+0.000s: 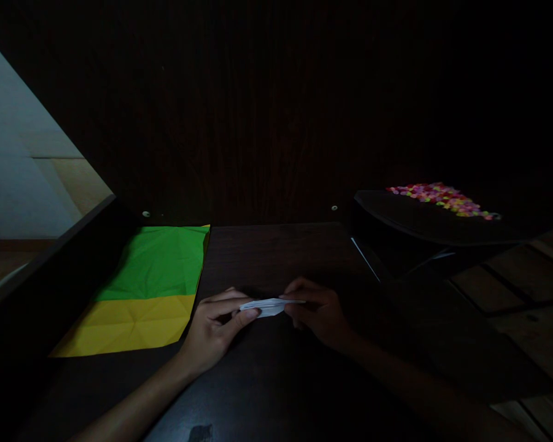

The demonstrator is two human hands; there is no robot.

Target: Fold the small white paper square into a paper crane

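Observation:
Between my two hands is a small folded piece of white paper, made of several thin layers. My left hand pinches its left end, with the thumb in front and the fingers behind. At the other end, my right hand grips the narrow tip between thumb and fingers. The paper is held just over the dark wooden surface. To the left of my left hand lie creased sheets of green paper and yellow paper.
A dark upright panel closes off the back, and a raised dark edge runs along the left. At the right, a rounded shelf bears a heap of small colourful pieces. Wooden slats show at the far right.

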